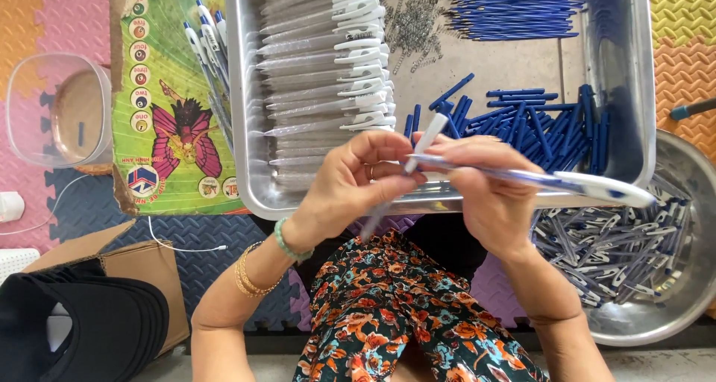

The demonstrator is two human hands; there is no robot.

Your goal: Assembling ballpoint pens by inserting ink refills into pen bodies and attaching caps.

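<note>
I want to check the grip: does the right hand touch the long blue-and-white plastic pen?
Touching. The head view shows the right hand with fingers closed around the blue-and-white plastic pen, whose white end sticks out past the hand toward the right.

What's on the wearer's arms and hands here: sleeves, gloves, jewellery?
No gloves or sleeves; both forearms are bare. The left hand has a ring on one finger, a green bead bracelet at the wrist and thin gold bangles below it. The right hand shows no jewellery.
</note>
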